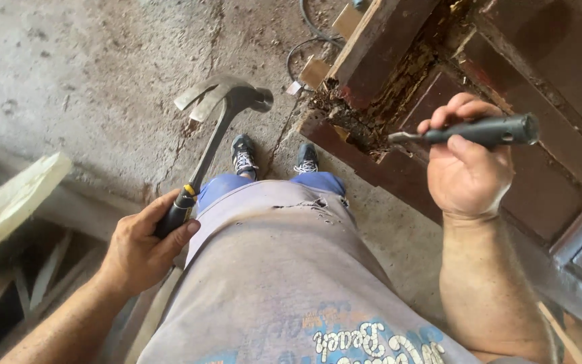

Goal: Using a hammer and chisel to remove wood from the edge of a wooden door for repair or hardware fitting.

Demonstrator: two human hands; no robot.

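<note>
Looking down from the person's head, nearest comes a grey shirt (284,283) with small tears in the cloth and printed lettering at its lower edge. Left hand (144,248): fingers wrapped tight about the black grip of a claw hammer (218,125), thumb laid along the handle. The grip carries a narrow yellow band where it meets a slim grey metal shaft; the shaft runs up and away to a dull steel head, its curved claw pointing left and its round striking face pointing right, held clear above the floor. Right hand (467,167): fist closed round the dark, rounded handle of a chisel (469,132), which lies almost level. The butt of the handle points right; the bare metal blade points left, its tip at the broken wood. Just beyond the blade tip is a reddish-brown panelled wooden door frame (439,94), lying slanted across the right side. Its corner (372,111) is rotted, splintered into pale, crumbly, ragged fibres. Below, between the two hands, blue shorts (267,185) and a pair of dark laced shoes (274,156) stand on a stained, cracked concrete floor (102,74). A pale plank (11,202) lies at far left. Farthest off, a dark cable (308,40) loops on the floor near small wood offcuts (314,71).
</note>
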